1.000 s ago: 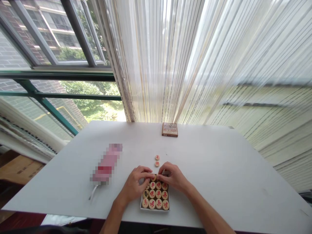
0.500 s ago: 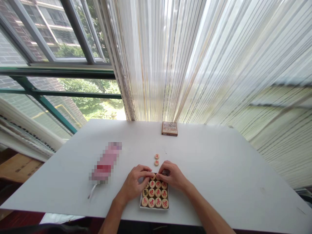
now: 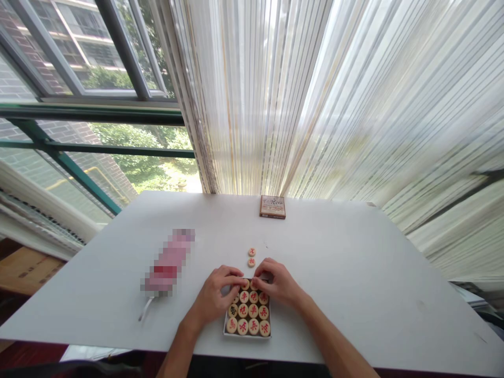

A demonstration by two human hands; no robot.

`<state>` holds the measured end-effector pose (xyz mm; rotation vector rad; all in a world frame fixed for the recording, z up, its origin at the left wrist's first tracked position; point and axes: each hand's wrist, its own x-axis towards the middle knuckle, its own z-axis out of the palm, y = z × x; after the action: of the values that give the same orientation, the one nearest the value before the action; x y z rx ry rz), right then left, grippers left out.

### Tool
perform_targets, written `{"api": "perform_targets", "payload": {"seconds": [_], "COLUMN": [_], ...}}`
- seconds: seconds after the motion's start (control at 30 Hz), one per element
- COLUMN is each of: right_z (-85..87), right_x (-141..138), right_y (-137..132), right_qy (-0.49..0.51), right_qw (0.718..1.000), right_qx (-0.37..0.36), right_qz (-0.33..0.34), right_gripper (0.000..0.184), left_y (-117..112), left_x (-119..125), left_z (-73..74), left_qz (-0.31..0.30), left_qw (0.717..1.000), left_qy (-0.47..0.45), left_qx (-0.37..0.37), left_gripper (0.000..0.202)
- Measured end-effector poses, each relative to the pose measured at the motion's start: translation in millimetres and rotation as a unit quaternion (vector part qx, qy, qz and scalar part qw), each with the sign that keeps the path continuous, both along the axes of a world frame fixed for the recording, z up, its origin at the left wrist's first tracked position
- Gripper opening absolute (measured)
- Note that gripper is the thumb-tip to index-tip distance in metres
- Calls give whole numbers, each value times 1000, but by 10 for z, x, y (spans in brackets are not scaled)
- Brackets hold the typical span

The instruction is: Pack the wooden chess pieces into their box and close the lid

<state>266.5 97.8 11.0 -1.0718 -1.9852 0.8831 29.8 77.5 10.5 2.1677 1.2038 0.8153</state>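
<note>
An open shallow box (image 3: pixel 225 331) near the table's front edge holds rows of round Chinese chess pieces (image 3: pixel 242 311), most with red characters and one with black. My left hand (image 3: pixel 218 291) bends over the box's far left corner, thumb and index finger closing on a piece (image 3: pixel 245 284) in the far row. From the right, my right hand (image 3: pixel 277 283) pinches at the neighbouring piece (image 3: pixel 254 285) in that row. My fingers partly hide the far row. Just beyond the box, two loose pieces (image 3: pixel 251 257) with red characters lie one behind the other.
The white table (image 3: pixel 334 262) runs back to a striped sheer curtain (image 3: pixel 252 105). A flat brown printed box (image 3: pixel 272 207) lies near its far edge. On the left sits a blurred-out pink item (image 3: pixel 167 262) with a white strap (image 3: pixel 145 308).
The view has shifted slightly left. My hands stay over the same two pieces in the far row, with hardly any finger movement.
</note>
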Motion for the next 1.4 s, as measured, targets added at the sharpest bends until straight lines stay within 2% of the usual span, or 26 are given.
{"api": "perform_targets", "payload": {"seconds": [0.93, 1.4], "right_z": [-25, -19], "right_x": [3, -5], "right_y": [12, 17], "right_qy": [-30, 2], "right_qw": [999, 1000], "right_qx": [12, 10], "right_qz": [4, -8], "right_gripper": [1, 11], "left_y": [4, -3], "left_x": [5, 4], "left_z": [15, 13], "left_qz": [3, 5], "left_qw": [1000, 1000], "left_qy": [-4, -6], "left_qx": [-14, -11], "left_gripper": [24, 24]}}
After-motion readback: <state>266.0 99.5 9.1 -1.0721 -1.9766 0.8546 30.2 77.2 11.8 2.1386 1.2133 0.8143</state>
